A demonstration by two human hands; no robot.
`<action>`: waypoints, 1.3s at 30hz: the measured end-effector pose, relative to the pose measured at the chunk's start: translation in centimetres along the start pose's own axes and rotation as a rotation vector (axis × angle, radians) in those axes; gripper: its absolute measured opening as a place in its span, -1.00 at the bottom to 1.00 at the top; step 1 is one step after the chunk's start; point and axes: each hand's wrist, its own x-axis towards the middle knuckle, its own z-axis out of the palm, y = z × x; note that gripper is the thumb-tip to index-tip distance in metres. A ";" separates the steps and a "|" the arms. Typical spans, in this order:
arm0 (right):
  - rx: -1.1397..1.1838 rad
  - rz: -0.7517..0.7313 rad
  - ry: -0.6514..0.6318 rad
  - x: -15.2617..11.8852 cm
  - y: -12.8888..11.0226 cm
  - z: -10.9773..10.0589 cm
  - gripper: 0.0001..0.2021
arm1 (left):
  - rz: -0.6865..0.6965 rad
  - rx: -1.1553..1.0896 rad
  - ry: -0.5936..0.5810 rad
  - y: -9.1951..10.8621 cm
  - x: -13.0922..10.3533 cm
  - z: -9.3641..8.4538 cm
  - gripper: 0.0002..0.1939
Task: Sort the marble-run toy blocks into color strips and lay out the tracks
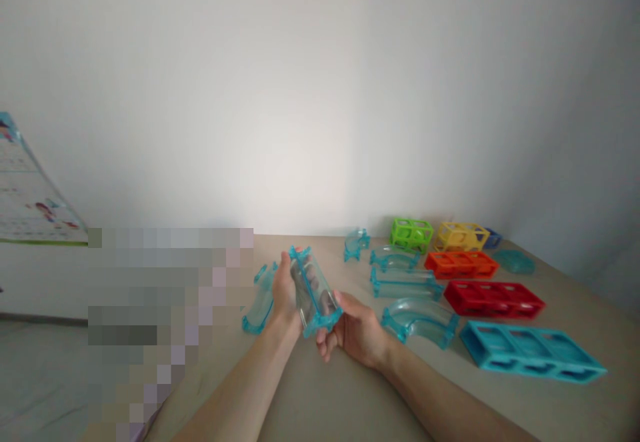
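Note:
A clear straight tube piece (320,283) with light-blue ends is held tilted above the table, between both hands. My left hand (285,292) wraps its left side, the thumb up near the far end. At the near right end, my right hand (357,329) grips the tube's blue rim with thumb and fingers. Some fingers show blurred through the clear wall. A clear curved tube piece (263,299) lies just left of my left hand. To the right of my right hand rests another curved tube piece (420,319).
More clear tube pieces (406,285) lie at the centre right. Beyond them stand open frame blocks: green (411,234), yellow (461,235), orange (461,265), red (494,299) and turquoise (533,352). A white wall (300,95) rises behind the table. A pixelated area covers the left.

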 end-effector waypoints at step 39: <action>-0.826 -0.305 1.041 -0.5 -0.4 0.6 -0.74 | 0.196 0.609 -0.226 -3.7 1.4 -1.3 -0.82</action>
